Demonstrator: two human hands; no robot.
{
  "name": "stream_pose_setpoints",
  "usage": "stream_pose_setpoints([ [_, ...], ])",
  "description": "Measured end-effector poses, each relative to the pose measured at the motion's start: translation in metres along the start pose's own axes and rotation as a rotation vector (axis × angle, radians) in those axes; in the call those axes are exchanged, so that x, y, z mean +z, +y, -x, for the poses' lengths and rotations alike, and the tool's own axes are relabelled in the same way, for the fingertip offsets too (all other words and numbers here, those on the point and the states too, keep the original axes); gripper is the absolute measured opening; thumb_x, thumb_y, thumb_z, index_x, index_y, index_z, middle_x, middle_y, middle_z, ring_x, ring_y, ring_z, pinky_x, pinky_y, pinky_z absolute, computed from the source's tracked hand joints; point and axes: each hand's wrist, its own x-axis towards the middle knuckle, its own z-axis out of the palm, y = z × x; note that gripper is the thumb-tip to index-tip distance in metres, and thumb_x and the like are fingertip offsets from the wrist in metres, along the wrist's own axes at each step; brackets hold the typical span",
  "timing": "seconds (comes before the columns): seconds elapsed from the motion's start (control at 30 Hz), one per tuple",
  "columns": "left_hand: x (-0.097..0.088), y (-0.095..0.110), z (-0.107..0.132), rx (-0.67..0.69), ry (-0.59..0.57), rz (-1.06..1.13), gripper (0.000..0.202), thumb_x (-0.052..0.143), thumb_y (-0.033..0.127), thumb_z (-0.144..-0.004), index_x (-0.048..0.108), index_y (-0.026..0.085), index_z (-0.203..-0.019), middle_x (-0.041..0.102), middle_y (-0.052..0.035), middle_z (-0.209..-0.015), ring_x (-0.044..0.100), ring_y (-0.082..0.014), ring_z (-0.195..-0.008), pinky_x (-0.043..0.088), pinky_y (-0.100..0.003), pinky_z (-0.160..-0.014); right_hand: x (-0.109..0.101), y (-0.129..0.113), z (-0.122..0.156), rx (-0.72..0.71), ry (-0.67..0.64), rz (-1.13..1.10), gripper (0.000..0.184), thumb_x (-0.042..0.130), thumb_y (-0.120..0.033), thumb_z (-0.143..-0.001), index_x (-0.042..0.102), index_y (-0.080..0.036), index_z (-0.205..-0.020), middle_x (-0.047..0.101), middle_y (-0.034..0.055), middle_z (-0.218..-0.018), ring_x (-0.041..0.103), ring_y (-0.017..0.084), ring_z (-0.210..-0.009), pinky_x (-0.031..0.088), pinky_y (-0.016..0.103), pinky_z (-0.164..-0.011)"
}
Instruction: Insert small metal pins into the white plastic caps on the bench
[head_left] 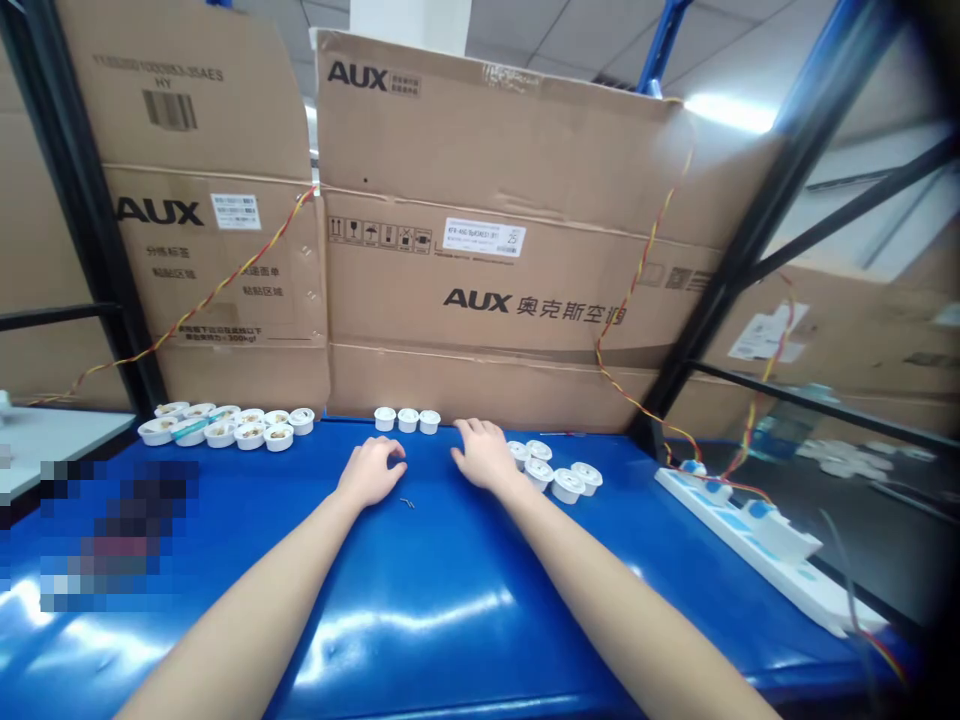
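Both my hands rest on a blue table [420, 600]. My left hand [373, 470] lies palm down with its fingers curled under, and I cannot make out anything in them. My right hand [484, 452] lies flat with its fingers stretched toward three small white cups [407, 419] standing in a row by the cardboard. A tiny metal piece [407, 502] lies on the table just right of my left hand. Right beside my right hand stands a cluster of several white cups [555, 472].
Several more white cups [225, 427], some with brownish contents, stand at the back left. Large AUX cardboard boxes [510, 260] wall off the back. A white foam block [757, 540] and red-yellow wires [637, 290] lie at the right. A blurred patch covers the left.
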Motion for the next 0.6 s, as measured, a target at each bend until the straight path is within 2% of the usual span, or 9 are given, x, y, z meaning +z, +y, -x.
stream_pose_setpoints([
  [0.07,0.0,0.0,0.0,0.001,0.0,0.004,0.013,0.057,0.028,-0.08,0.066,0.025,-0.09,0.067,-0.0031,-0.097,0.058,-0.0244,-0.096,0.046,-0.036,-0.082,0.007,-0.014,-0.012,-0.077,-0.037,-0.026,0.055,0.055,-0.032,-0.082,0.043,-0.018,-0.134,0.048,0.0144,-0.135,0.043,0.03,-0.12,0.029,0.04,-0.099],
  [0.13,0.001,-0.001,0.0,-0.001,0.005,0.021,0.014,0.057,0.027,-0.08,0.065,0.024,-0.091,0.067,-0.0032,-0.098,0.059,-0.0244,-0.097,0.046,-0.037,-0.083,0.014,-0.023,-0.025,-0.088,-0.077,-0.028,0.06,0.054,-0.034,-0.083,0.038,-0.017,-0.138,0.039,0.0145,-0.143,0.04,0.031,-0.124,0.03,0.041,-0.099],
  [0.23,0.001,-0.003,0.001,-0.004,0.017,0.066,0.018,0.056,0.025,-0.08,0.063,0.024,-0.097,0.066,-0.0038,-0.102,0.058,-0.0237,-0.1,0.046,-0.036,-0.088,0.021,-0.026,-0.039,-0.046,-0.154,-0.025,0.058,0.054,-0.034,-0.084,0.039,-0.015,-0.137,0.043,0.0162,-0.14,0.041,0.031,-0.123,0.033,0.042,-0.097],
  [0.3,0.001,-0.003,0.001,-0.004,0.023,0.088,0.024,0.056,0.023,-0.08,0.061,0.024,-0.103,0.063,-0.0046,-0.109,0.057,-0.0238,-0.105,0.045,-0.037,-0.092,0.021,-0.024,-0.04,-0.049,-0.156,-0.023,0.055,0.054,-0.033,-0.084,0.042,-0.016,-0.135,0.048,0.0164,-0.135,0.044,0.031,-0.12,0.035,0.043,-0.096],
  [0.43,0.001,-0.003,0.001,0.004,-0.004,0.074,0.039,0.055,0.02,-0.079,0.055,0.026,-0.118,0.057,-0.006,-0.124,0.052,-0.0268,-0.115,0.043,-0.041,-0.095,0.012,-0.02,-0.025,-0.085,-0.114,-0.078,0.047,0.055,-0.031,-0.084,0.048,-0.017,-0.128,0.054,0.0149,-0.129,0.048,0.03,-0.117,0.036,0.043,-0.096],
  [0.53,0.001,-0.002,0.002,0.029,-0.023,0.062,0.051,0.054,0.018,-0.078,0.048,0.029,-0.128,0.051,-0.006,-0.133,0.049,-0.0281,-0.12,0.042,-0.043,-0.096,0.006,-0.018,-0.005,-0.224,-0.119,-0.321,0.05,0.057,-0.028,-0.084,0.046,-0.02,-0.131,0.053,0.0118,-0.132,0.049,0.025,-0.118,0.038,0.038,-0.098],
  [0.6,0.001,-0.002,0.002,0.051,-0.034,0.067,0.055,0.053,0.017,-0.077,0.046,0.03,-0.131,0.049,-0.0058,-0.136,0.048,-0.0277,-0.121,0.042,-0.043,-0.097,0.005,-0.018,0.009,-0.3,-0.058,-0.526,0.056,0.057,-0.026,-0.084,0.04,-0.021,-0.136,0.05,0.0099,-0.135,0.049,0.022,-0.12,0.039,0.035,-0.099],
])
